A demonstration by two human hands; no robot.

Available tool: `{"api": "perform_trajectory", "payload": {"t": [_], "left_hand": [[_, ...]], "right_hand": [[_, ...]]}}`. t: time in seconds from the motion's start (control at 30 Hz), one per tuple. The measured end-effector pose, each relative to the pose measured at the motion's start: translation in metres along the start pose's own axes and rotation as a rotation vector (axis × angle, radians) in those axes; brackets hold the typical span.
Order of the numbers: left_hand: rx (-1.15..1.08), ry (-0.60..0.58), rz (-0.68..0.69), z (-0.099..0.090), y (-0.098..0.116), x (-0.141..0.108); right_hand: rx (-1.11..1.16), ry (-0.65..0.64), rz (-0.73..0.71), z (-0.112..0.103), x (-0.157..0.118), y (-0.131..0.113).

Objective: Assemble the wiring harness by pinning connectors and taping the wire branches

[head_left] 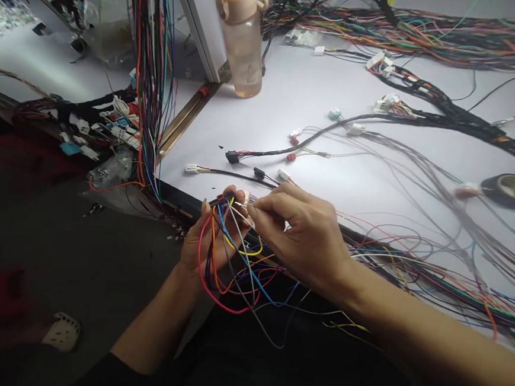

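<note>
Closely pinched, your right hand's (305, 238) thumb and forefinger hold small white piece (239, 203), too fine to identify, beside black connector (229, 199). Your left hand (190, 250) grips that connector between thumb and fingers, palm up, colored wires (246, 254) looping below. Your right forearm slants in, knuckles uppermost. Beyond, on white table (274, 99): black-wrapped cable (283, 151), upright see-through bottle (246, 55) with peach lid, contents hard to read. Upper left: clear plastic bag (112, 27), contents unclear.
</note>
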State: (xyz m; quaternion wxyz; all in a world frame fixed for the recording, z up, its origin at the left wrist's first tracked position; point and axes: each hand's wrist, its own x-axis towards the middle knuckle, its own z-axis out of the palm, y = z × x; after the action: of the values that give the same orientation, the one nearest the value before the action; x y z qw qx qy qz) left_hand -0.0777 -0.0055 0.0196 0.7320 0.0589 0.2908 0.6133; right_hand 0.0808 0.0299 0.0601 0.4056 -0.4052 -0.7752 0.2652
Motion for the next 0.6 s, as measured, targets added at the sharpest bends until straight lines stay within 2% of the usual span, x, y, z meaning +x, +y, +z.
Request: {"api": "perform_trajectory", "payload": {"t": [0.17, 0.33, 0.6], "left_hand": [[0.158, -0.009, 0.014, -0.002, -0.001, -0.001], [0.338, -0.024, 0.09, -0.01, 0.0, -0.003], [0.399, -0.041, 0.147, -0.012, 0.002, -0.003]], "right_hand": [[-0.054, 0.017, 0.009, 0.0, 0.0, -0.001], [-0.074, -0.017, 0.06, -0.004, -0.003, -0.004], [-0.05, 0.019, 0.048, -0.007, -0.006, -0.004]]}}
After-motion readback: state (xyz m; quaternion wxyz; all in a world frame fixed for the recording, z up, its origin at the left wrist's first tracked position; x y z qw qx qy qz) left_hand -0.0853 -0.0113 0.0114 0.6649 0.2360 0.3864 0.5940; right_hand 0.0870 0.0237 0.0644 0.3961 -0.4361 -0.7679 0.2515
